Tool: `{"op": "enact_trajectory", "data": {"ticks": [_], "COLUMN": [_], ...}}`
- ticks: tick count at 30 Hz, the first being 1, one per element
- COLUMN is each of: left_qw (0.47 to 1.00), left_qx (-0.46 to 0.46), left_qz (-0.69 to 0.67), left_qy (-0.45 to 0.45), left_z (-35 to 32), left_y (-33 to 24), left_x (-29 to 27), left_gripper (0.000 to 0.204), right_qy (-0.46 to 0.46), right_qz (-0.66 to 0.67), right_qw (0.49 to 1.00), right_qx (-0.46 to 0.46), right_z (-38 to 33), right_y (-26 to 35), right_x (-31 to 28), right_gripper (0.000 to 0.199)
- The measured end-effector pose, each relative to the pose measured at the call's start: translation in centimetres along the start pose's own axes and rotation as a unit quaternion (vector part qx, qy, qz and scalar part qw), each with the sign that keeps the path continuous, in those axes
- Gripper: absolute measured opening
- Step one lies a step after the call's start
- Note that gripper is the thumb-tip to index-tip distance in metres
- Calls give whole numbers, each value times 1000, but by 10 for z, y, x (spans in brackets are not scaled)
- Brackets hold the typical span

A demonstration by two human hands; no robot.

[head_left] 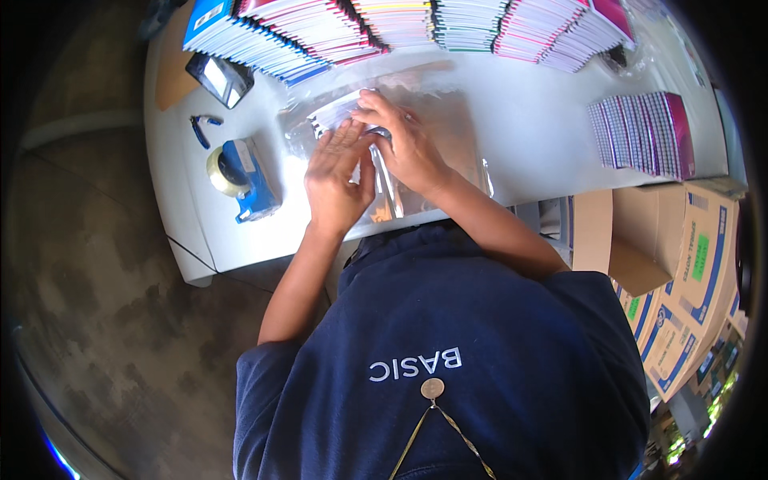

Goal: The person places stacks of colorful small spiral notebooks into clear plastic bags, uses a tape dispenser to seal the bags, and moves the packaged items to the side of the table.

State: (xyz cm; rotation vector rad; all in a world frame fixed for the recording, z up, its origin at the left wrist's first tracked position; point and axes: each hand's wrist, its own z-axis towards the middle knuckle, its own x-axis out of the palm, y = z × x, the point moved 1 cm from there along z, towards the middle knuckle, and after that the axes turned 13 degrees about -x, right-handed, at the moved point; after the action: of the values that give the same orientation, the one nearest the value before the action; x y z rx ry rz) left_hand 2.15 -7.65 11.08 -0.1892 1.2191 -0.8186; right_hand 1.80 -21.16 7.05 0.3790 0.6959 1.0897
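Both hands work on a clear plastic bag (432, 136) lying flat on the white table (528, 128), near its front edge and just in front of the person. The bag holds a thin booklet; only its striped corner shows at the far left of the bag.

The left hand (338, 174) lies flat on the bag, fingers straight and together, gripping nothing. The right hand (408, 144) rests beside it and partly over it, fingers curled down onto the film at the far side of the bag. Whether they pinch the film or only press it cannot be told.

Judged procedure for a clean result:
1. Keep the left palm flat so the film does not slide.
2. Smooth outward from the centre to drive air out.
3. Keep the booklet square to the bag edges before any fold is pressed.

Count of items in view:
- One tape dispenser (240, 178), blue, near the left of the table.
- One small blue hand tool (202, 126), beyond the dispenser.
- One dark box-shaped object (220, 78), far left.
- Five fanned rows of booklets (400, 28) along the far edge.
- One separate fanned row of purple booklets (644, 132) at the right.
- Several cardboard boxes (680, 264) beside the table at the near right; exact number unclear.
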Motion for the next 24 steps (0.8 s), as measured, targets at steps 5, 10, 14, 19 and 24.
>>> {"op": "enact_trajectory", "data": {"ticks": [5, 10, 14, 19, 24], "left_qw": [978, 766, 677, 670, 799], "left_qx": [-66, -621, -697, -518, -592], "left_qz": [68, -153, -202, -529, -101], "left_qy": [-185, -62, 123, 53, -38], "left_z": [-28, -74, -59, -113, -140], "left_y": [39, 176, 170, 165, 171], "left_x": [-48, -120, -127, -126, -123], "left_gripper": [27, 38, 37, 25, 18], "right_qy": [32, 8, 21, 34, 30], "right_qz": [-11, -50, -49, -74, -61], "right_qw": [999, 998, 997, 994, 993], "right_qx": [-12, -45, -60, -79, -95], "right_z": [-1, -1, 1, 1, 2], "right_y": [-1, -1, -3, -5, -4], "right_x": [-5, 0, -1, -1, -2], "right_gripper": [53, 42, 39, 40, 39]}}
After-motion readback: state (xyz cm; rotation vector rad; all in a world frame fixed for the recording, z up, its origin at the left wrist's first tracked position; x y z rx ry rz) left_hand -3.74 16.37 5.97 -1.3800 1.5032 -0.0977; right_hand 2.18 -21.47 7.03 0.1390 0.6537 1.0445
